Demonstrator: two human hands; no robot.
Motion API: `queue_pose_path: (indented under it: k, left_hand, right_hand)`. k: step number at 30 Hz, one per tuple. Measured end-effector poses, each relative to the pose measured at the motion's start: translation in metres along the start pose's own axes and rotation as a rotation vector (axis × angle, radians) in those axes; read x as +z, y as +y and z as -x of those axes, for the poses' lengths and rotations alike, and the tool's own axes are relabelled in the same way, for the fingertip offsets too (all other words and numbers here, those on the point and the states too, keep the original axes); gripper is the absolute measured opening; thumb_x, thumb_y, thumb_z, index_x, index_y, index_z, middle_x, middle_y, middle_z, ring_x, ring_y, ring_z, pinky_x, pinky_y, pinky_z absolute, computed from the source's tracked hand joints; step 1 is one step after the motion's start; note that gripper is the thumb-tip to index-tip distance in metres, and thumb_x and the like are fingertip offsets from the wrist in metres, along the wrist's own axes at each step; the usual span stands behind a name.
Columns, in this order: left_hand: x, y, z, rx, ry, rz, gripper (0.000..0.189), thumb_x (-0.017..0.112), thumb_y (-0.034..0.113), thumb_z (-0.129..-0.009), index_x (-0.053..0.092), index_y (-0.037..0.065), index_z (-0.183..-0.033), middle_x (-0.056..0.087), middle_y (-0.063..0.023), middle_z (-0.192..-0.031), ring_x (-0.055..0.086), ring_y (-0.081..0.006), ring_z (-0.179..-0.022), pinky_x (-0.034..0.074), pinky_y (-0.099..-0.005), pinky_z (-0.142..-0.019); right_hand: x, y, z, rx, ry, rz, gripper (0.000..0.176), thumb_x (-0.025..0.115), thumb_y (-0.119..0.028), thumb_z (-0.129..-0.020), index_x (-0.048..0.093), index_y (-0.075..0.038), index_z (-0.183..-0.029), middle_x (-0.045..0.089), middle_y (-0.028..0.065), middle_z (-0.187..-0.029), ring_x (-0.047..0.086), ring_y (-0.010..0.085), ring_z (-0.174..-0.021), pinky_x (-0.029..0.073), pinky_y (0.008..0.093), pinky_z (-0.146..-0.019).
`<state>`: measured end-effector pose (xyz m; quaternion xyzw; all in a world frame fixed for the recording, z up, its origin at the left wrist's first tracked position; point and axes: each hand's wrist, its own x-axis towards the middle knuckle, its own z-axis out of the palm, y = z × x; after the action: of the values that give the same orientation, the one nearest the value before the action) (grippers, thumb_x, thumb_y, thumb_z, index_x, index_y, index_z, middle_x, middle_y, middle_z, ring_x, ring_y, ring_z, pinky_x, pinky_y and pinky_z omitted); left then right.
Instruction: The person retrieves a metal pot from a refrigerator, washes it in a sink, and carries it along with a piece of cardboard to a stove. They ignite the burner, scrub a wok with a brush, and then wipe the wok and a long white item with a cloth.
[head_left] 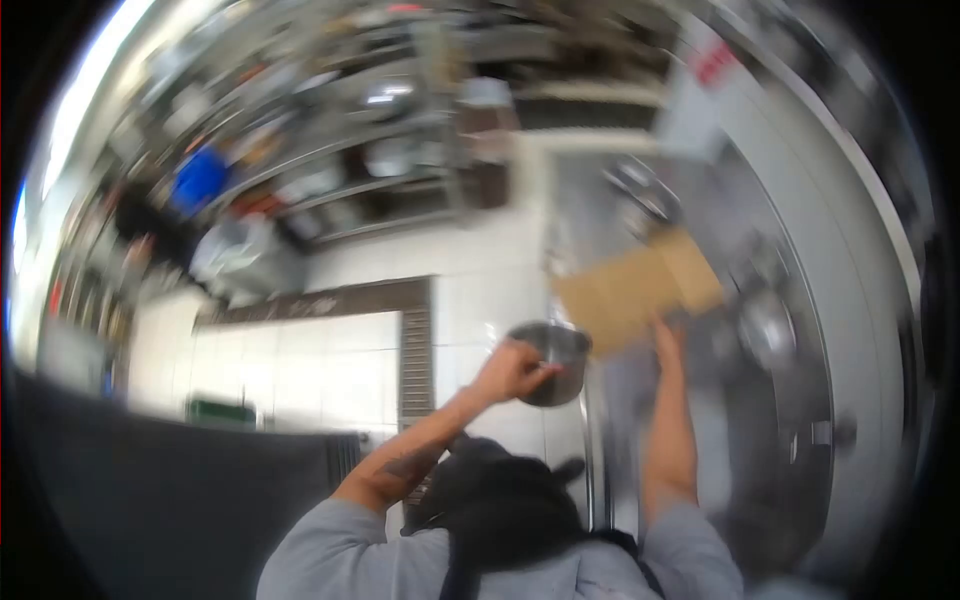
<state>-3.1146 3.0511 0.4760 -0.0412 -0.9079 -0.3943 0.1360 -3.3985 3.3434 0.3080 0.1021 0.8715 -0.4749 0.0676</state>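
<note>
My left hand (512, 373) is closed on the rim of a round metal pot (560, 382), which hangs in front of the counter's edge. Its mouth faces up toward me. Over the metal counter (720, 400) my right hand (667, 343) reaches forward, with its fingertips at the near edge of a flat tan board (640, 290). Motion blur smears those fingers, and I cannot tell whether they grip anything.
Shiny metal pans or bowls (768, 328) sit on the counter to the right, with more metalware (645, 190) behind the board. Loaded shelving (370, 180) stands ahead to the left. A drain grate (416, 360) crosses the white tiled floor.
</note>
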Motion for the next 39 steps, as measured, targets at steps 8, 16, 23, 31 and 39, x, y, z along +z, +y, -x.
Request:
queue_pose_path:
  k: [8,16,23,31,39]
  left_hand:
    - [-0.211,-0.178,0.242,-0.756,0.586,-0.114,0.035,0.069,0.037,-0.089,0.074,0.003,-0.083,0.068,-0.0196,-0.073,0.066,-0.0364,-0.069,0.052,-0.0415,-0.065]
    - [-0.336,-0.416,0.411,-1.243,1.584,0.570,0.042,0.061,0.035,-0.097,0.069,-0.006,-0.102,0.069,-0.0174,-0.094,0.064,-0.0229,-0.090,0.051,-0.0415,-0.071]
    - [-0.504,-0.535,0.470,-0.604,2.130,1.364,0.047,0.041,0.041,-0.106,0.048,0.001,-0.130,0.055,-0.0171,-0.131,0.058,-0.0333,-0.120,0.050,-0.0511,-0.103]
    - [-0.641,-0.544,0.585,-0.597,2.303,0.992,0.038,0.059,0.039,-0.099,0.059,0.007,-0.119,0.066,-0.0105,-0.113,0.064,-0.0250,-0.101,0.053,-0.0437,-0.090]
    - [-0.820,-0.645,0.643,-1.542,1.387,-0.446,0.031,0.086,0.029,-0.071,0.074,0.001,-0.079,0.070,-0.0159,-0.072,0.068,-0.0274,-0.065,0.052,-0.0377,-0.064]
  right_hand:
    - [0.095,-0.038,-0.046,0.165,-0.221,-0.460,0.061,0.064,-0.031,-0.091,0.047,0.003,-0.138,0.056,0.0195,-0.131,0.057,0.0360,-0.116,0.053,0.0481,-0.090]
    - [0.192,-0.207,0.177,-0.153,0.073,-0.319,0.036,0.065,-0.017,-0.093,0.061,0.009,-0.118,0.066,0.0165,-0.110,0.066,0.0273,-0.093,0.057,0.0426,-0.079]
    - [0.514,-0.323,0.068,-0.829,-0.312,0.740,0.048,0.070,-0.021,-0.085,0.059,0.006,-0.124,0.065,0.0236,-0.117,0.061,0.0363,-0.110,0.046,0.0431,-0.096]
    - [1.016,-0.637,0.362,-1.494,-0.792,0.789,0.035,0.053,-0.010,-0.088,0.058,-0.005,-0.122,0.062,0.0230,-0.115,0.062,0.0439,-0.103,0.052,0.0510,-0.086]
    - [1.261,-0.804,0.628,-1.787,-0.951,0.701,0.034,0.057,-0.017,-0.087,0.061,-0.010,-0.120,0.065,0.0207,-0.100,0.065,0.0425,-0.092,0.052,0.0517,-0.081]
